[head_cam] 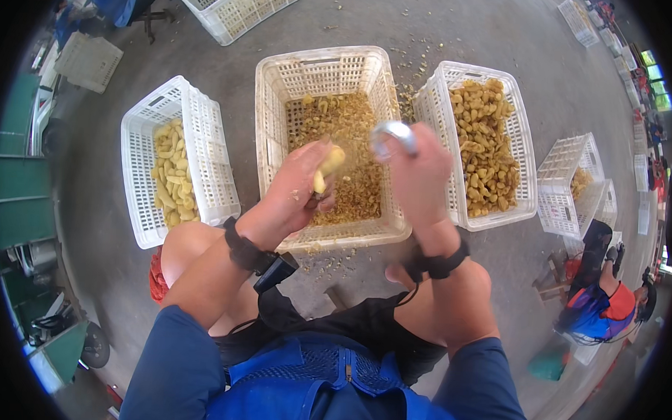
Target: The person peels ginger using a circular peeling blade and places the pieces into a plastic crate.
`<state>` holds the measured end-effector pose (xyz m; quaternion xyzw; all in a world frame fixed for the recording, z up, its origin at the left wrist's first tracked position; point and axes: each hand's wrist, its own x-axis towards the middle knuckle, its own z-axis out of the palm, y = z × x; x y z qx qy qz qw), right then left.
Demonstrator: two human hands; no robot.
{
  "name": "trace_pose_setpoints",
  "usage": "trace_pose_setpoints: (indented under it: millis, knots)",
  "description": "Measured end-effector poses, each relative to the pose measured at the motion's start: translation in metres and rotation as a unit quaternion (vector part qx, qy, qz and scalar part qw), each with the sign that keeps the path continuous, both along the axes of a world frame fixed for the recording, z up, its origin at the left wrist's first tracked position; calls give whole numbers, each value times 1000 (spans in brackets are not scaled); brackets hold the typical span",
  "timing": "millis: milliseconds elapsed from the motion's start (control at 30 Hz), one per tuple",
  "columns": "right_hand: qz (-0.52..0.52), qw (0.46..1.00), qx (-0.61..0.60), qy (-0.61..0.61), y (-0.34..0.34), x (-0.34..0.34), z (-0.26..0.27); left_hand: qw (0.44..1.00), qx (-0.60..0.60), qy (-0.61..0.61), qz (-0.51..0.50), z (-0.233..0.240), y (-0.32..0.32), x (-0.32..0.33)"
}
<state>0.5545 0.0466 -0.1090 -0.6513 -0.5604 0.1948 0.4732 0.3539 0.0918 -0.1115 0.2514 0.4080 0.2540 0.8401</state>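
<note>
My left hand (292, 189) grips a pale yellow, knobbly root piece (331, 162), which looks like peeled ginger. To its right, my blurred right hand (423, 177) holds a shiny, curved metal tool (395, 136); its exact kind is unclear. Both hands are over a white plastic crate (265, 124), whose bottom is strewn with brownish-yellow peelings (358, 199). Pale peeled pieces (173, 176) lie in the white crate (208, 144) on the left. Heaped in the right-hand crate (441, 141) are browner pieces (482, 148) with skin on them.
Scraps (413, 63) are scattered on the concrete floor (365, 22). Another white crate (248, 18) stands beyond, with more crates (570, 179) at right. A seated person (604, 308) is at far right. Green metal panels (26, 182) and a wheel (95, 346) line the left.
</note>
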Motion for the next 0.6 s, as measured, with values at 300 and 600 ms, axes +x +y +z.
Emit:
trace_pose_setpoints:
  millis: [300,600]
  knots:
    - [4,993,-37,114,-6,-15,8,998,-27,-37,-37,6,6,-1]
    - [91,993,-7,80,-4,-17,-5,998,17,9,-63,4,-5,7]
